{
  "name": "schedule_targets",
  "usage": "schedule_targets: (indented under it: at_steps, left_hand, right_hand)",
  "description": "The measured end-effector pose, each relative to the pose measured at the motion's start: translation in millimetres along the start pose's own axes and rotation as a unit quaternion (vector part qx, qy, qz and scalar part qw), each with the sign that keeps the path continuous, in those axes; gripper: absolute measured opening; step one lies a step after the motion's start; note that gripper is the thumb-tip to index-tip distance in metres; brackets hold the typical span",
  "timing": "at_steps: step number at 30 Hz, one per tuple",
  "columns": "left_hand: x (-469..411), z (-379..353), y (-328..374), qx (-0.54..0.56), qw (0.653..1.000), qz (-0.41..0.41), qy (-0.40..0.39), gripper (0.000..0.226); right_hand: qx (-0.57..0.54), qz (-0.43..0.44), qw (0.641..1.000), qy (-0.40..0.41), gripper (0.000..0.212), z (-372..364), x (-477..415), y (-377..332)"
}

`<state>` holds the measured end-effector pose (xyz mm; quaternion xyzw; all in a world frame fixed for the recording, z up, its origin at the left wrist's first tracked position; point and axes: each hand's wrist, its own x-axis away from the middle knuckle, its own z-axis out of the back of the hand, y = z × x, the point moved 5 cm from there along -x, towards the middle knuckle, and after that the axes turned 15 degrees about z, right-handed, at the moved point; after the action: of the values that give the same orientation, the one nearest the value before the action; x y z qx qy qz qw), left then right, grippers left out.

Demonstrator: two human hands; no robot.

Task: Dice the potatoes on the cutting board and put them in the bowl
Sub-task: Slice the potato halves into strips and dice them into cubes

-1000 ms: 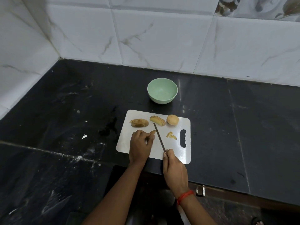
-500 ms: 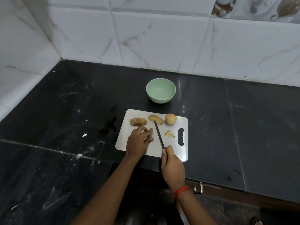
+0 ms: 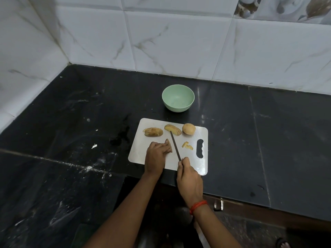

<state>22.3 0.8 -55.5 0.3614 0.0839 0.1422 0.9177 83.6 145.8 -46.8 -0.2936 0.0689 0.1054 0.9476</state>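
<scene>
Left hand (image 3: 155, 154) holds a potato piece (image 3: 168, 146) down on the cutting board (image 3: 202, 165). Right hand (image 3: 188, 178) grips the knife (image 3: 175, 145), blade just beside it. Whole potato (image 3: 188, 128) at the far edge. Green bowl (image 3: 178, 97) beyond, apart. Open countertop (image 3: 268, 140) either side.

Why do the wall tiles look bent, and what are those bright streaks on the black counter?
Head view: the wide-angle lens bows the wall tiles toward the frame's edges; the glossy counter mirrors light as pale streaks right of the bowl; the knife and cutting board look sharp.
</scene>
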Motion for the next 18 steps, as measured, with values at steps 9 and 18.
schedule_targets:
  at_steps: [9,18]
  left_hand:
    - [0.8,0.3,-4.2,0.020,1.000,0.010,0.009,0.015]
    - [-0.9,0.3,-3.8,0.033,0.999,0.010,-0.005,0.012]
  right_hand:
    - [0.026,0.049,0.998,-0.029,0.016,-1.6,-2.7,-2.4]
    - [0.050,0.050,0.995,-0.073,0.011,-2.9,-7.8,-3.7]
